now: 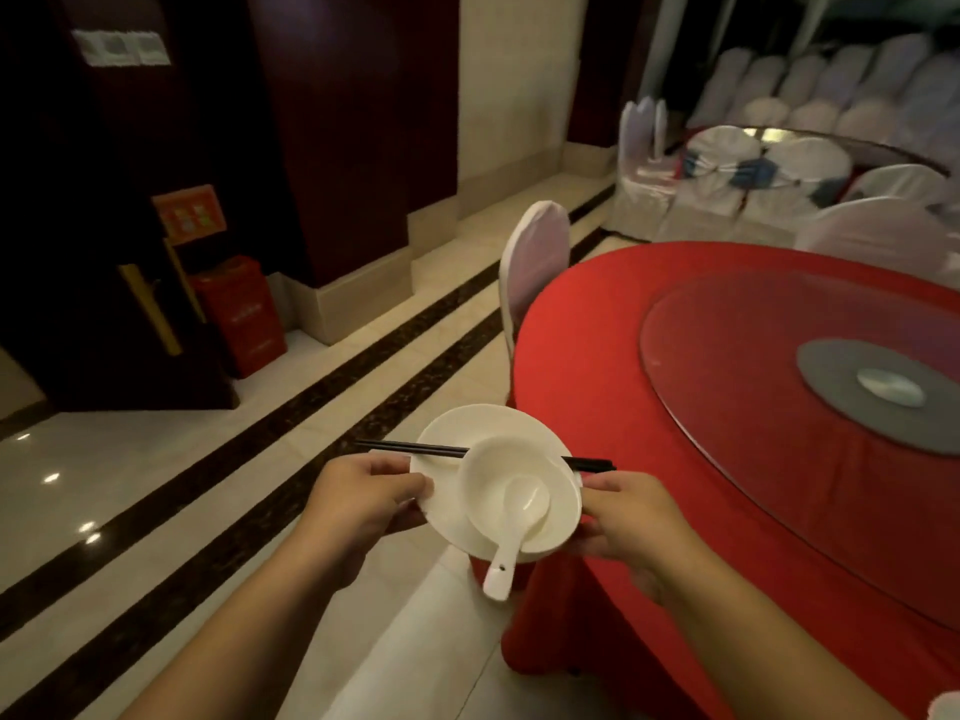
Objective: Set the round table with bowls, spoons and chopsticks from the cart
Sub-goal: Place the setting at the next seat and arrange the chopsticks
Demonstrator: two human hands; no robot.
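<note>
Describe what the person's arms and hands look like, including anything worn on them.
Both forearms are bare right to the frame's bottom edge, no sleeves showing. The left hand and right hand wear no gloves; no watch, bracelet or ring is visible.

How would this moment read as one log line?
carrying | left hand, right hand hold plate | bowl, spoon, chopsticks on it | table bare

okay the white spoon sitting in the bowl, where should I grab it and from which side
Pinch the spoon by its handle end, coming from the near side, towards you. The handle juts out past the rims of the bowl and plate, free and clear, while its scoop lies inside the bowl.
</note>
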